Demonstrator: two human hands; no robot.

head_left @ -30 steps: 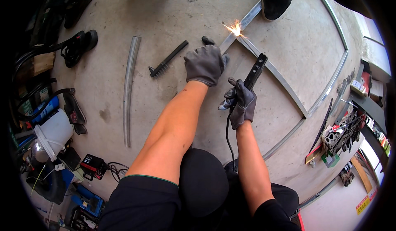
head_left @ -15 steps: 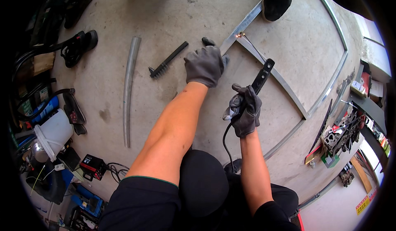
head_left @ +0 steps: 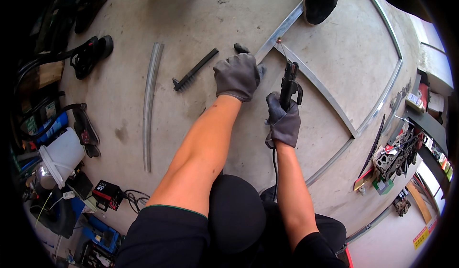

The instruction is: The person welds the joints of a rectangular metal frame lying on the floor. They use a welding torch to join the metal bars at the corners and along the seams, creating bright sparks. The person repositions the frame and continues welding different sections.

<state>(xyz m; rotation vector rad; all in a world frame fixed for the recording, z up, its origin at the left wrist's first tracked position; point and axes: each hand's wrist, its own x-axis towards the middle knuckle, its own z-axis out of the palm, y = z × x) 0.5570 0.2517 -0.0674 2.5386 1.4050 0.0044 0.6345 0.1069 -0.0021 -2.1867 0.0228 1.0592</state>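
Observation:
My right hand [head_left: 285, 123], in a dark grey glove, is wrapped round a black welding electrode holder [head_left: 289, 83] with a cable trailing down from it. A thin electrode [head_left: 283, 50] runs from its jaws up to a joint of the metal frame [head_left: 321, 84], where a small orange glow [head_left: 278, 40] shows. My left hand [head_left: 236, 76], gloved too, is closed round the near end of the frame's slanting metal bar [head_left: 283, 28]. Its fingertips are partly hidden. A wire brush [head_left: 196, 70] lies just left of this hand.
Another person's black shoe [head_left: 321, 4] stands at the bar's far end. A loose metal tube [head_left: 152, 105] lies at left. Sandals [head_left: 93, 56], a white bucket [head_left: 67, 150] and a black-and-red machine [head_left: 108, 194] line the left side. Tools and parts [head_left: 399, 158] are piled at right.
My right hand has turned the electrode holder more upright and moved slightly up. The bright sparks at the joint have shrunk to a small glow. My left hand stays put.

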